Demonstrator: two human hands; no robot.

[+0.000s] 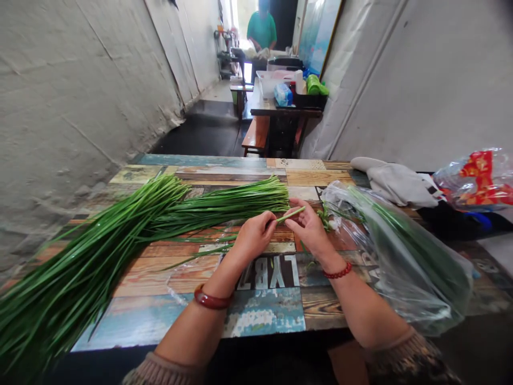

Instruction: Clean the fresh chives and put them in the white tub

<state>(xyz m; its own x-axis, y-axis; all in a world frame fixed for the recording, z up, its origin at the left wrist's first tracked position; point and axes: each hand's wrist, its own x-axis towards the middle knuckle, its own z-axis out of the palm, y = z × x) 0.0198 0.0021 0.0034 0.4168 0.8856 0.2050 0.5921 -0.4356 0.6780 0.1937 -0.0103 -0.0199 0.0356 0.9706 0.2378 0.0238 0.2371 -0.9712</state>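
Note:
Garlic chives in a large bunch (100,240) lie along the table's left side, leaves toward me. A second bunch (224,203) lies across the middle, its pale cut ends to the right. My left hand (256,232) is closed on a few chive stalks (289,215), with their leaves trailing out to the left. My right hand (310,230) is at the stalks' pale ends, thumb and fingers apart around them. Beside it on the table are small plant scraps (324,218). More chives (409,246) lie in a clear plastic bag (436,299) at the right.
The patchwork wood table (264,315) ends close to my body. A grey cloth (395,182) and a red-printed plastic package (476,176) lie at the back right. Beyond stands another table (266,104) with a bench (256,132); a person in green (262,31) is behind it.

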